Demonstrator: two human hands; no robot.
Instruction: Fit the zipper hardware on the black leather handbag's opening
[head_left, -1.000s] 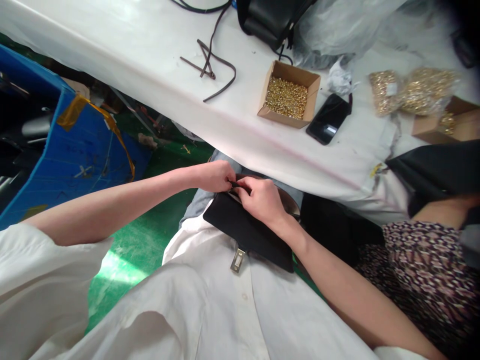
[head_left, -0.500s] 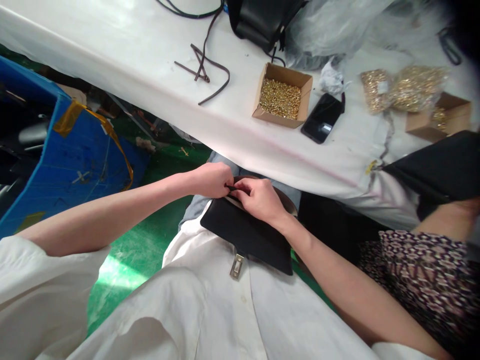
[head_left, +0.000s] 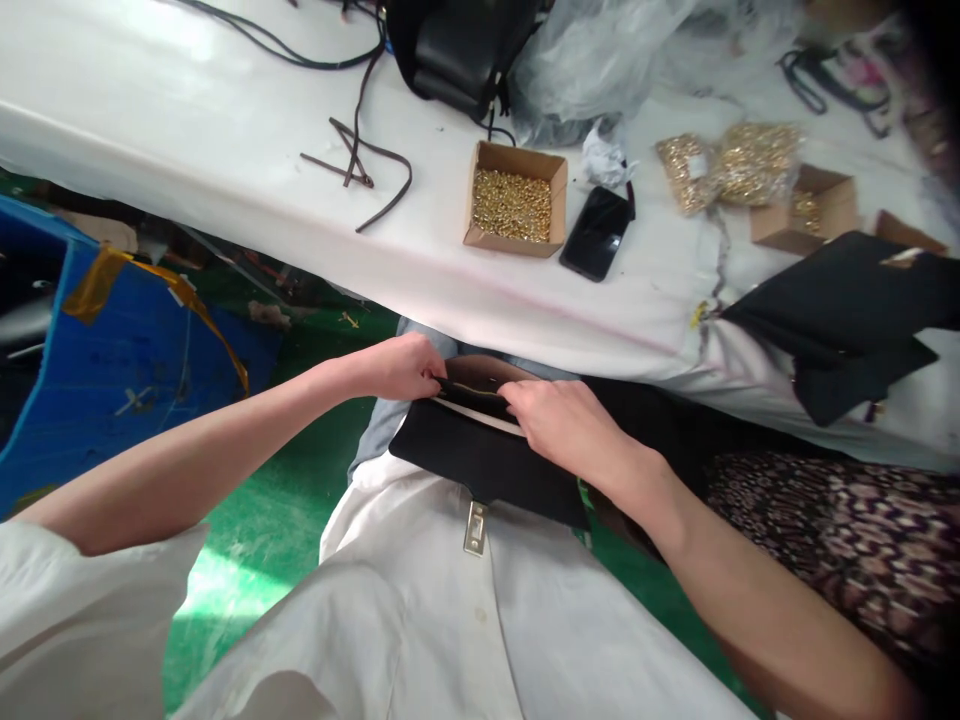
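A black leather bag (head_left: 487, 455) with a gold metal clasp (head_left: 474, 527) on its flap lies on my lap, below the table edge. My left hand (head_left: 401, 367) is closed in a pinch on the left end of the bag's opening. My right hand (head_left: 566, 425) rests on the right part of the opening, its fingers curled over the rim and gripping it. Between the two hands the opening gapes and a pale inner edge shows.
On the white table (head_left: 225, 130) stand a cardboard box of gold fittings (head_left: 514, 200), a black phone (head_left: 596, 233), brown straps (head_left: 360, 170), a black bag (head_left: 457, 45), bags of gold parts (head_left: 739, 160) and black leather pieces (head_left: 844, 310). A blue bin (head_left: 97, 370) stands at my left. A person in patterned cloth (head_left: 832, 540) sits at my right.
My hands have moved apart along the bag's rim, and the opening now gapes wider. The camera has shifted, so the table items sit further left.
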